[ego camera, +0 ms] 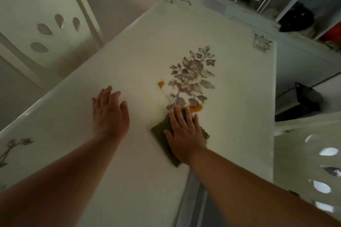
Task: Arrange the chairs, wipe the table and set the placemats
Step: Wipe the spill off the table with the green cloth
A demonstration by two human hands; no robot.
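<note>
Olive green cloth [162, 134] is flat on the cream table [129, 57], pinned under my right hand [184, 134], fingers spread and pressed flat on top, not gripping it. Right at the cloth's far edge there's an orange-yellow smear [196, 109], and a smaller orange spot [160, 84] sits a bit farther out, just left of the purple flower print [193, 75]. My left hand [109, 112] rests palm down on the bare tabletop, fingers loose and holding nothing. One white chair [46, 29] stands at the far left, another [313, 162] at the near right.
</note>
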